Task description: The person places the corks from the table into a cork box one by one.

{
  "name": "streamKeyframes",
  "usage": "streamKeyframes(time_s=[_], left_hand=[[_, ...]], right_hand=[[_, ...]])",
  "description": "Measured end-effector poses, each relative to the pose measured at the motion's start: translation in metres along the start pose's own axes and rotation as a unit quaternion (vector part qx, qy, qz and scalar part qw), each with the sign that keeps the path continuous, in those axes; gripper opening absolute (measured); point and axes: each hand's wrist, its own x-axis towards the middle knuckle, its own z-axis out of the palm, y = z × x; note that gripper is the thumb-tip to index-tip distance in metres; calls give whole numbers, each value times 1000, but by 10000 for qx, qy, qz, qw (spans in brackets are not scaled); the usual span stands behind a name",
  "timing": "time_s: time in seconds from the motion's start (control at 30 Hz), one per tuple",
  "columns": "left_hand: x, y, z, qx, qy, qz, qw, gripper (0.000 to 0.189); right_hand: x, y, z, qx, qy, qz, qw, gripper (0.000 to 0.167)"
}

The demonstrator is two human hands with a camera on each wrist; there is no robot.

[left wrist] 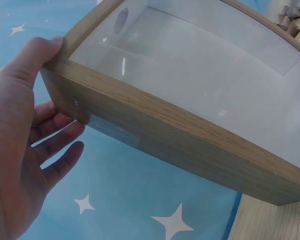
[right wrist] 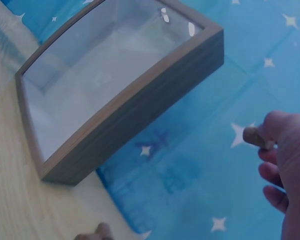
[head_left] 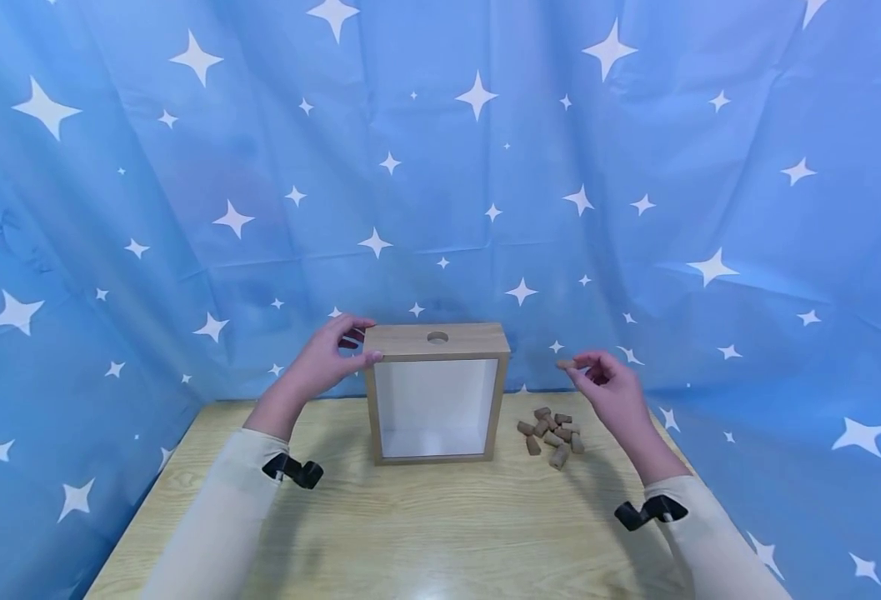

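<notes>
A wooden shadow box (head_left: pixel 473 337) with a clear front and white inside stands upright on the table. A round hole (head_left: pixel 437 337) is cut in its top. My left hand (head_left: pixel 318 357) holds the box at its upper left corner; in the left wrist view the thumb (left wrist: pixel 42 50) lies on the front frame and the fingers reach along the side toward the back edge. Right of the box, my right hand (head_left: pixel 611 390) pinches a cork (right wrist: pixel 252 136) between thumb and fingertips, raised above the table. Below it lies a loose pile of several corks (head_left: pixel 553 439).
The light wood table (head_left: pixel 410 525) extends in front of the box. A blue curtain with white stars (head_left: pixel 440 167) hangs close behind the box and along both sides. Black camera mounts (head_left: pixel 293 469) sit on the sleeved wrists.
</notes>
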Motion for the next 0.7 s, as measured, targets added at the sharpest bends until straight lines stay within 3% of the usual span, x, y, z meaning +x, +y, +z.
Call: streamKeyframes(time_s=[0.4, 0.7], left_hand=[[2, 0, 0, -43, -62, 14, 10000, 65], [3, -1, -2, -84, -55, 40, 9999, 65]], right_hand=[[25, -37, 0, 78, 178, -649, 9977, 21], [43, -66, 6, 203, 149, -871, 9959, 20]])
